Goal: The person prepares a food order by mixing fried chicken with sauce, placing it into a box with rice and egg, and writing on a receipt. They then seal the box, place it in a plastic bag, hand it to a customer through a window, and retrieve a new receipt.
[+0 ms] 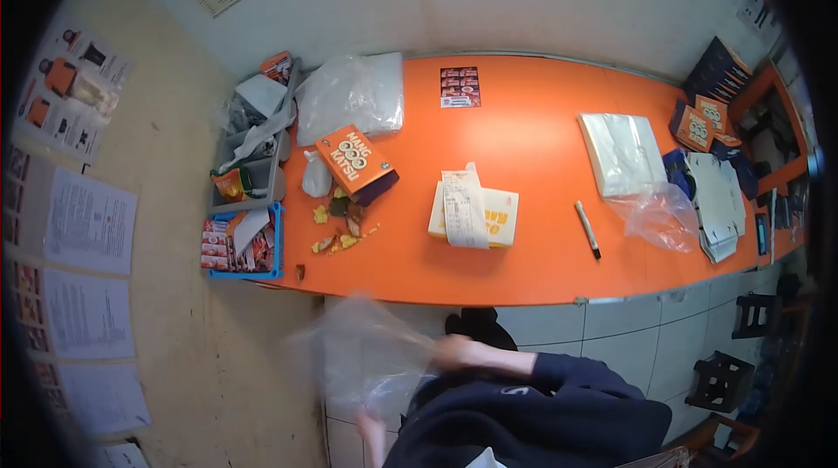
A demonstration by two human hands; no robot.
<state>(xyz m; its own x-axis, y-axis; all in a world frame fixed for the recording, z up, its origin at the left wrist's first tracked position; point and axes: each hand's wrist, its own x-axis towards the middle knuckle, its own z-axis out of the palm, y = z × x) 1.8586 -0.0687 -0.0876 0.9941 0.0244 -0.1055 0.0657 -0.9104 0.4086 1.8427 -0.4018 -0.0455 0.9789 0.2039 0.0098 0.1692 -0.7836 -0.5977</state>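
Note:
A clear plastic bag (pixel 371 350), blurred by motion, hangs between my hands in front of the table's near edge. My right hand (pixel 454 352) is closed on the bag's right side. Lower down, my left hand (pixel 370 423) is at the bag's bottom edge; its fingers are blurred. On the orange table (pixel 524 280) a white and yellow box (pixel 502 213) lies with a paper receipt (pixel 464 209) across its top. To its left sits an orange and dark box (pixel 356 162), tilted, beside a small white bag (pixel 316 175) and scattered food scraps (pixel 345 232).
Stacked plastic bags (pixel 621 154) and a marker (pixel 587 229) lie to the right. Plastic wrapping (pixel 349 101) is at the back left, near a grey bin (pixel 253 175) and a blue basket (pixel 242 245). Folded boxes (pixel 716 75) and white cartons (pixel 717 197) stand far right.

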